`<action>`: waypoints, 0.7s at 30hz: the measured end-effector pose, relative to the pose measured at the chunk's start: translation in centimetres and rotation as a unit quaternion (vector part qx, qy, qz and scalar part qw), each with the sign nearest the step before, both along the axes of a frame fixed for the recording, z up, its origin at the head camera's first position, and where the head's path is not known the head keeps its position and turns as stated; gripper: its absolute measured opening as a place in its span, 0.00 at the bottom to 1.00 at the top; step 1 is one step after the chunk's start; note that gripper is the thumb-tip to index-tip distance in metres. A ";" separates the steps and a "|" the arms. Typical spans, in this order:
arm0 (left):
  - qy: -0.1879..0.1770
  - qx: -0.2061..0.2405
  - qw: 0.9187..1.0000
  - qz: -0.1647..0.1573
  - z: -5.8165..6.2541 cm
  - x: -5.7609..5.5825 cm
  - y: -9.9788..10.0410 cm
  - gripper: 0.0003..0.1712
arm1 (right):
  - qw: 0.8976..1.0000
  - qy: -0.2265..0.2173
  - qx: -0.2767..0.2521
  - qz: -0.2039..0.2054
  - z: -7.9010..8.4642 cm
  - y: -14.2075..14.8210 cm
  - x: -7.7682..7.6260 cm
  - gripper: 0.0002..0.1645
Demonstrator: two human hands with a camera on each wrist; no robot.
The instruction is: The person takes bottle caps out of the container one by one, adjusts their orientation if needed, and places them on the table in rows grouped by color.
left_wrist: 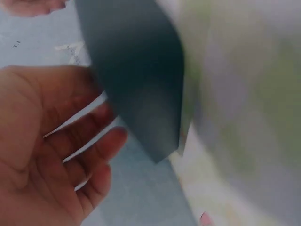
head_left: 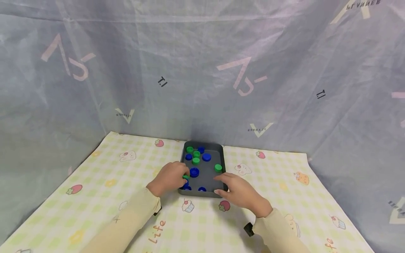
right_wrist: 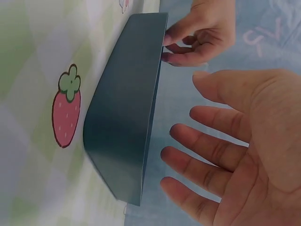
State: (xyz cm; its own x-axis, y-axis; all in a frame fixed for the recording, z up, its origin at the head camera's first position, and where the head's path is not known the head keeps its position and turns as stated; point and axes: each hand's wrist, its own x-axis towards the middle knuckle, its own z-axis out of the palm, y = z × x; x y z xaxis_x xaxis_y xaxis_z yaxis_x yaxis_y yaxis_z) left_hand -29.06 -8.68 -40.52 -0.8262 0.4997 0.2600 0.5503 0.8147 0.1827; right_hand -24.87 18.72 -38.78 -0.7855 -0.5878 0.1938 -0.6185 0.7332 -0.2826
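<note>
A dark grey tray holds several green and blue bottle caps. My left hand reaches over the tray's left wall, thumb and forefinger bent down around a green cap. Whether they pinch it I cannot tell; in both wrist views the tray wall hides the fingertips. Just below lies a blue cap, partly covered by the hand. Over the tray's right front corner hovers my right hand, its fingers spread with nothing between them. Nearest to it is a lone green cap.
Further blue caps lie in the tray, one mid-tray and one farther back. A checked, printed cloth covers the table. Grey fabric hangs close behind the tray and along both sides.
</note>
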 end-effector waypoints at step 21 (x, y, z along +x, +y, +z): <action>-0.016 -0.032 0.999 0.038 -2.0 0.0 0.4 0.12 | 1.000 -0.016 0.000 0.016 -0.2 0.0 0.1 0.25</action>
State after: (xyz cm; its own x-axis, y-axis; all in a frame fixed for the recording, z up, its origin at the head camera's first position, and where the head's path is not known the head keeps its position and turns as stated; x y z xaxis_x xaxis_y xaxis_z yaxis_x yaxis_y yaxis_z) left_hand -29.05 -8.25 -42.51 -0.8698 0.4498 0.2030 0.4810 0.8646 0.1454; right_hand -24.74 18.77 -38.99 -0.7725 -0.6122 0.1690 -0.6318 0.7135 -0.3029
